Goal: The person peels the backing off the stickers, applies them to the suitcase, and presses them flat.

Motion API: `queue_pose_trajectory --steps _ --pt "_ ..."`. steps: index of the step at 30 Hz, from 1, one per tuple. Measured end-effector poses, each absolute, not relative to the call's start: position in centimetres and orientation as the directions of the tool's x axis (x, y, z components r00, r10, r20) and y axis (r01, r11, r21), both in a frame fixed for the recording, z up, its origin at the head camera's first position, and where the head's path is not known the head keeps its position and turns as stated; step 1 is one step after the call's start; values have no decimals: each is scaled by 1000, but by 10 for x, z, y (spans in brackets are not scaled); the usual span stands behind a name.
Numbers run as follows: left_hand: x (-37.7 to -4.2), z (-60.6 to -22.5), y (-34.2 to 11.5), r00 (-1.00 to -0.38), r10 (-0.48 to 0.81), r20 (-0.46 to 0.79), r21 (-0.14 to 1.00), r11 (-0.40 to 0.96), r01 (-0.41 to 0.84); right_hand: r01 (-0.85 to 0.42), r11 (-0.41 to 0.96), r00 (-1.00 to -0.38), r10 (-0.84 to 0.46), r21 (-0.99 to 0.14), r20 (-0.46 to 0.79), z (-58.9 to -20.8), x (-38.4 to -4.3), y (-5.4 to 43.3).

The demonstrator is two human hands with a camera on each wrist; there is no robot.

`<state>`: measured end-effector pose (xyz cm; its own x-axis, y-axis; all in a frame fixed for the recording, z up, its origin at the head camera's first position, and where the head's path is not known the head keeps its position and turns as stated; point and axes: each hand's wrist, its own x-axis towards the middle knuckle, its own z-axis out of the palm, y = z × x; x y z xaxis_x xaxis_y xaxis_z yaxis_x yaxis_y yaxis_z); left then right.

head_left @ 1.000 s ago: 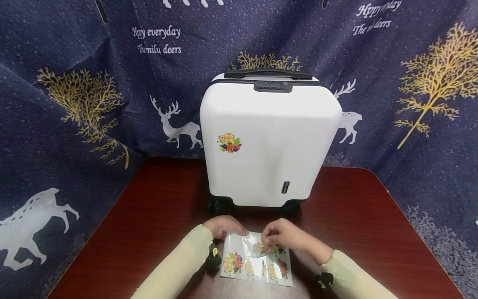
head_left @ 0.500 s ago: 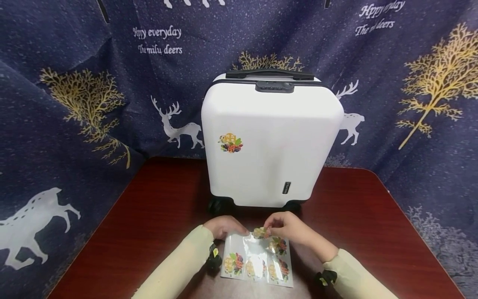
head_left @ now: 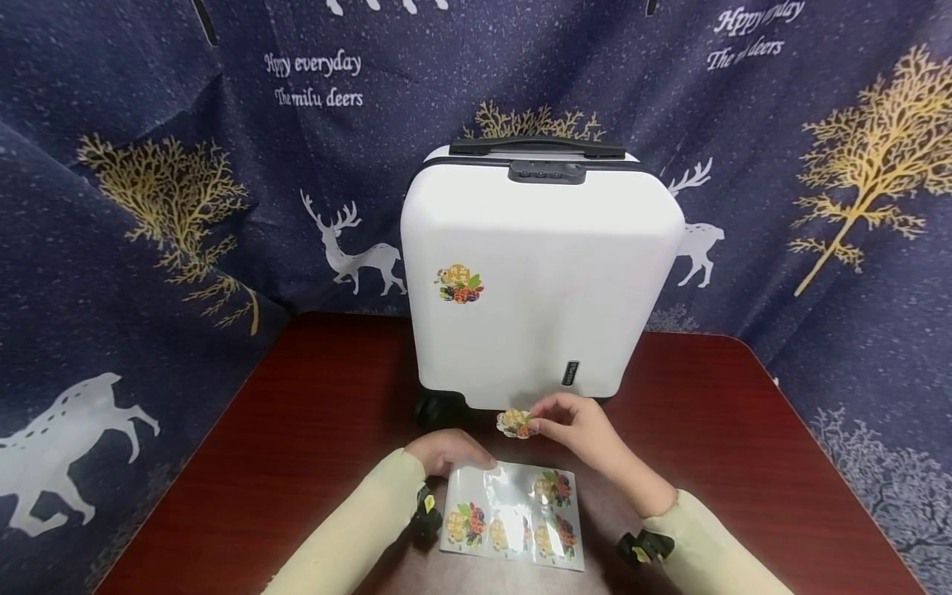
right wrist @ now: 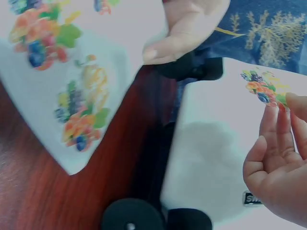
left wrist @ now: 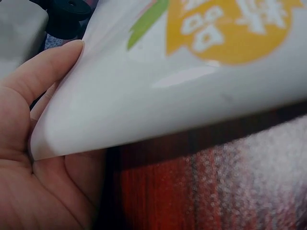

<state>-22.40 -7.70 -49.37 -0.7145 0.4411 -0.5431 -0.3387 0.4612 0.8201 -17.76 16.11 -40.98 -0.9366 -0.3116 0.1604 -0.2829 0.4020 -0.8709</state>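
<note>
My left hand grips the far left edge of a white sticker sheet, thumb on top and fingers beneath it. In the left wrist view the sheet bows up off the wood. Between the thumb and fingertips of my right hand is a loose fruit-print sticker, just in front of the suitcase's bottom edge. The white suitcase stands upright and bears one matching sticker at its upper left. Several stickers are on the sheet, with a bare patch at its far middle.
The dark red table carries the suitcase on black wheels. A black handle and combination lock top the case. Behind hangs a blue deer-print cloth.
My right hand has lifted the sticker off the sheet and carried it forward toward the suitcase. My left hand has stayed on the sheet's edge.
</note>
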Motion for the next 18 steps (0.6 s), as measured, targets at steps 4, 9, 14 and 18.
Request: queue_pose_trajectory --steps 4,9,14,18 --pt "-223 -492 -78 -712 453 -537 823 467 -323 -262 373 -946 -280 -890 161 -400 -177 160" --pt "-223 -492 -78 -713 453 -535 824 466 -322 -265 369 -955 -226 -891 191 -388 -179 159" --pt "-224 -493 -78 -713 452 -536 822 469 -321 -248 369 -965 -172 -896 197 -373 -178 156" --pt "-223 -492 -78 -720 448 -529 824 475 -310 -243 366 -970 -124 -899 211 -362 -178 155"
